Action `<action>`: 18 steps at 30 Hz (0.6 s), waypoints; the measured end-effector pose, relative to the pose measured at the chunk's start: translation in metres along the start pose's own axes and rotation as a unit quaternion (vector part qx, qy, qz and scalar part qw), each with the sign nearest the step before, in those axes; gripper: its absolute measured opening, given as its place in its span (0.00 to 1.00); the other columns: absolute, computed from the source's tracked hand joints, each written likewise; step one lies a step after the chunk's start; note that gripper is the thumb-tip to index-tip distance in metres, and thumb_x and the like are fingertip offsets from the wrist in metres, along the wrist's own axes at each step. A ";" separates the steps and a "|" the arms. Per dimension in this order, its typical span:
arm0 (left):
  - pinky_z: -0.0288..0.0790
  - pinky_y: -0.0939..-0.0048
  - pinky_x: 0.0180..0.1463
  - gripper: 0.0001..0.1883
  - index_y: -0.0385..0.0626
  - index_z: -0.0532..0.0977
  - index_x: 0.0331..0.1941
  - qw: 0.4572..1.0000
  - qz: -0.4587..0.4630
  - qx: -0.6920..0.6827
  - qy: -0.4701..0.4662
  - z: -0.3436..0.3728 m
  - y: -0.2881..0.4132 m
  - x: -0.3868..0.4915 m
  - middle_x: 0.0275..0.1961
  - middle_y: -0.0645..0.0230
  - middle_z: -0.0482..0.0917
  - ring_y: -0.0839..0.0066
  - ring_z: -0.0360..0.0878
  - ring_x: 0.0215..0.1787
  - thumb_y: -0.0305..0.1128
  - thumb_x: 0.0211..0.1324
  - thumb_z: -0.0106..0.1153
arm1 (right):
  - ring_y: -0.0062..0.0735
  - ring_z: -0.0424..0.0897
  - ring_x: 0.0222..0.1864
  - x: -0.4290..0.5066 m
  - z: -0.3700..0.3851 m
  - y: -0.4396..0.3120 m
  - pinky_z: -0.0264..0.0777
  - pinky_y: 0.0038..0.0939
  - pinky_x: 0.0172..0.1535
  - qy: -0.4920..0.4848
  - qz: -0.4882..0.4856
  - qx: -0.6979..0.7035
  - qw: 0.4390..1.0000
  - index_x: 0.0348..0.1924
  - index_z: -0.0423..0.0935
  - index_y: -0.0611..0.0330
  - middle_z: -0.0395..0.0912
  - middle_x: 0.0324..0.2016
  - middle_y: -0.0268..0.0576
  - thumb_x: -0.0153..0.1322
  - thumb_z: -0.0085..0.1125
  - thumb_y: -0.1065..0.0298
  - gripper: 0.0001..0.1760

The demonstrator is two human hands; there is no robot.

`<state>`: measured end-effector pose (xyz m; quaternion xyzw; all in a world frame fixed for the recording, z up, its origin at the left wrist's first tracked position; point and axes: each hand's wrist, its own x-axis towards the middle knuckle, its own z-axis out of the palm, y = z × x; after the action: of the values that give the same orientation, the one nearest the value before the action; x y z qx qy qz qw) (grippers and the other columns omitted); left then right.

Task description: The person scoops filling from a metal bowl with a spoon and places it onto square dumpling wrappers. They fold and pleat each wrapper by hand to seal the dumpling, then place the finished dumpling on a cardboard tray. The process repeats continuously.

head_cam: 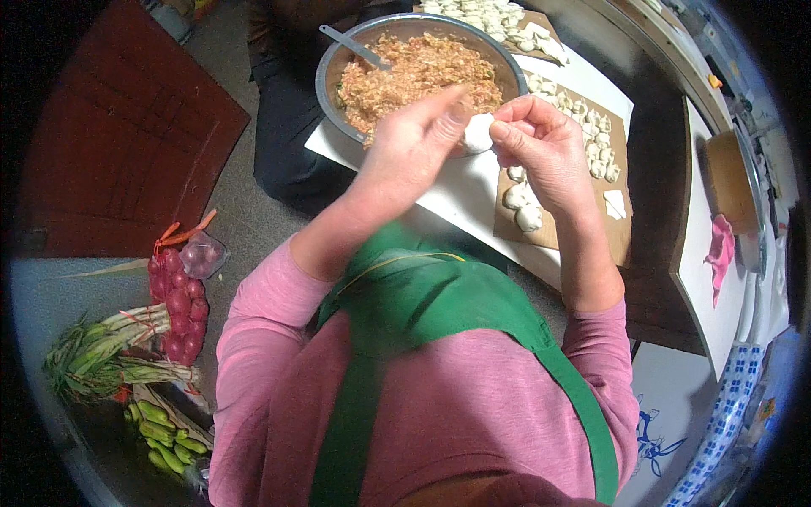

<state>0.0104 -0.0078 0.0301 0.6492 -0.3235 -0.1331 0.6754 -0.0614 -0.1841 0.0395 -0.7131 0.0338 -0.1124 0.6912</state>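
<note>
Between my two hands, in front of the bowl's near rim, is a white dumpling wrapper (478,133). The thumb and index finger of my right hand (542,142) pinch its right edge. My left hand (415,136) is at its left side, slightly blurred; whether those fingers grip it I cannot tell. Behind them stands a large metal bowl (324,82) of minced filling (424,70), with a flat metal spatula (355,45) leaning in it. To the right, a brown board (551,236) carries rows of folded dumplings (595,136) and a small stack of wrappers (614,204).
A second board (538,19) with many dumplings lies beyond the bowl on the white table (456,190). A person's dark-clothed leg (294,139) is beside the table. Red onions in a net bag (177,304), bundled greens (95,348) and green peppers (165,437) lie at lower left.
</note>
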 end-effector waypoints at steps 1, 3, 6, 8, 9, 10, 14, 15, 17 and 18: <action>0.76 0.77 0.42 0.25 0.34 0.74 0.55 0.999 -0.020 -0.014 -0.033 0.006 0.000 -0.001 0.44 0.62 0.82 0.78 0.80 0.39 0.46 0.71 0.45 | 0.14 0.74 0.25 -0.002 -0.001 -0.001 0.68 0.17 0.30 -0.002 0.019 0.017 1.000 0.36 0.79 0.63 0.80 0.25 0.33 0.67 0.65 0.70 0.08; 0.77 0.75 0.44 0.24 0.34 0.75 0.52 0.995 -0.050 -0.060 -0.061 0.018 0.000 -0.003 0.43 0.61 0.82 0.76 0.81 0.40 0.45 0.72 0.44 | 0.15 0.76 0.27 -0.008 -0.003 -0.003 0.71 0.19 0.32 0.003 0.005 0.012 1.000 0.38 0.80 0.64 0.81 0.26 0.34 0.66 0.66 0.70 0.10; 0.79 0.72 0.43 0.20 0.33 0.76 0.46 0.986 -0.080 -0.135 -0.056 0.033 0.000 -0.004 0.42 0.59 0.81 0.73 0.81 0.44 0.40 0.72 0.43 | 0.19 0.79 0.30 -0.018 -0.006 -0.005 0.73 0.21 0.37 0.035 -0.046 -0.054 0.997 0.39 0.81 0.64 0.82 0.28 0.35 0.65 0.67 0.70 0.11; 0.79 0.71 0.44 0.19 0.34 0.75 0.48 0.972 -0.106 -0.206 -0.048 0.042 0.002 -0.005 0.43 0.59 0.80 0.72 0.80 0.45 0.39 0.72 0.42 | 0.18 0.78 0.33 -0.024 -0.006 -0.005 0.73 0.21 0.37 0.060 -0.066 -0.032 0.996 0.40 0.80 0.64 0.82 0.31 0.35 0.65 0.67 0.71 0.12; 0.79 0.70 0.44 0.19 0.34 0.74 0.48 0.962 -0.115 -0.243 -0.045 0.046 0.004 -0.006 0.44 0.60 0.80 0.72 0.80 0.45 0.39 0.72 0.42 | 0.18 0.78 0.35 -0.028 -0.006 -0.005 0.73 0.21 0.37 0.075 -0.078 -0.021 0.994 0.41 0.80 0.64 0.81 0.32 0.35 0.65 0.67 0.71 0.12; 0.78 0.70 0.44 0.18 0.35 0.73 0.49 0.945 -0.119 -0.299 -0.058 0.050 0.006 -0.007 0.45 0.60 0.79 0.72 0.80 0.46 0.38 0.72 0.41 | 0.17 0.77 0.39 -0.027 -0.006 -0.004 0.72 0.17 0.34 0.054 -0.095 0.005 0.994 0.47 0.78 0.64 0.79 0.40 0.37 0.67 0.64 0.70 0.16; 0.76 0.69 0.47 0.16 0.38 0.71 0.50 0.898 -0.126 -0.417 -0.051 0.069 0.010 -0.012 0.45 0.62 0.78 0.73 0.78 0.48 0.38 0.72 0.41 | 0.17 0.77 0.41 -0.034 -0.004 -0.001 0.67 0.08 0.28 -0.055 -0.010 0.325 0.944 0.56 0.70 0.65 0.76 0.48 0.40 0.70 0.55 0.69 0.22; 0.75 0.69 0.48 0.16 0.38 0.71 0.50 0.892 -0.109 -0.435 -0.048 0.074 0.010 -0.012 0.45 0.63 0.78 0.74 0.78 0.49 0.38 0.72 0.41 | 0.18 0.77 0.41 -0.035 -0.003 0.001 0.67 0.09 0.28 -0.034 -0.018 0.324 0.945 0.56 0.70 0.65 0.76 0.48 0.41 0.69 0.55 0.70 0.22; 0.72 0.73 0.46 0.13 0.39 0.74 0.46 0.980 -0.045 -0.190 -0.027 0.076 0.009 -0.014 0.44 0.64 0.78 0.77 0.77 0.47 0.34 0.70 0.42 | 0.19 0.77 0.41 -0.035 0.003 0.005 0.68 0.10 0.29 0.014 -0.041 0.322 0.946 0.56 0.69 0.65 0.76 0.49 0.43 0.68 0.54 0.71 0.23; 0.72 0.73 0.45 0.12 0.39 0.74 0.44 0.974 -0.061 -0.219 -0.006 0.080 0.008 -0.015 0.43 0.64 0.78 0.77 0.77 0.45 0.33 0.69 0.42 | 0.21 0.78 0.42 -0.037 0.004 0.007 0.72 0.15 0.36 0.019 -0.059 0.334 0.940 0.57 0.69 0.64 0.76 0.51 0.46 0.67 0.54 0.73 0.24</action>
<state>-0.0520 -0.0614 0.0294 0.5031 -0.2506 -0.2456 0.7898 -0.0955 -0.1726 0.0285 -0.4394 -0.0347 -0.1717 0.8811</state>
